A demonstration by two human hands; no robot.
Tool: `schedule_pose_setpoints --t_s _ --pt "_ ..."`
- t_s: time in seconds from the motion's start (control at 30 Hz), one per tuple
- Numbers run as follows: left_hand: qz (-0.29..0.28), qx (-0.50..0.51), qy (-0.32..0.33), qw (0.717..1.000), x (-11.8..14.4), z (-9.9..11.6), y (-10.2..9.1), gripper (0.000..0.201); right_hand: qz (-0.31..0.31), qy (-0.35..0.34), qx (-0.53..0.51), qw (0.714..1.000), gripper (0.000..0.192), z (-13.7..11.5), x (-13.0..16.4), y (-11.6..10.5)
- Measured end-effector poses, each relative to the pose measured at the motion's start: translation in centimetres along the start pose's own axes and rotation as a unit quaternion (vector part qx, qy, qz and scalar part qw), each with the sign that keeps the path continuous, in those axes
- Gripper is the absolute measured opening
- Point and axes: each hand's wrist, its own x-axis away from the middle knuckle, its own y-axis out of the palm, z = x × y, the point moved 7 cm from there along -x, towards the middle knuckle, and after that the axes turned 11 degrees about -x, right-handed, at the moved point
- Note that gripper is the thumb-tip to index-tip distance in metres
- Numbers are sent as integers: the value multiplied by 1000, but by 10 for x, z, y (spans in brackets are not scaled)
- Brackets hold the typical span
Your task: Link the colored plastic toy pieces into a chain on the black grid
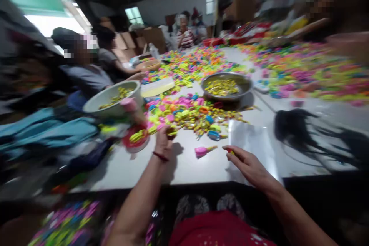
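Note:
My left hand (163, 141) reaches into the near edge of a heap of small colourful plastic pieces (187, 113) on a white table (196, 165); its fingers close on a yellow piece at the heap's edge. My right hand (248, 163) rests low over the table with a small red and yellow piece pinched at the fingertips. A pink piece with a yellow tip (203, 150) lies alone on the table between both hands. The picture is blurred.
A metal bowl (226, 86) holds yellow pieces beyond the heap. A pale bowl (113, 100) stands at the left, a red-rimmed cup (135, 140) beside it. Several people sit along the left side and far end. A black tangle (300, 130) lies at the right.

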Motion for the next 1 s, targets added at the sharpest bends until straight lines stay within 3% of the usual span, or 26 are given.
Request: schedule_pose_setpoints --t_s 0.07,0.13,0.2,0.3,0.53,0.8,1.0 --pt "7 29 -25 999 27 -21 -3 26 -62 -5 5 998 42 -4 2 35" --pt "-36 148 -62 986 58 -40 4 25 -108 -8 1 994 39 -9 3 61" --pt "-68 227 -81 968 88 -50 12 26 -131 -16 -9 991 37 -13 2 78" --pt "-84 256 -83 959 116 -58 17 29 -140 -32 -21 989 36 -18 -1 91" --pt "-99 210 -36 972 128 -63 24 29 -170 -42 -43 984 23 -21 2 93" --pt "-112 178 -21 977 131 -67 32 29 -169 -62 7 984 26 -20 2 86" --pt "-98 134 -13 986 132 -67 32 29 -152 -126 71 978 28 -24 1 83"
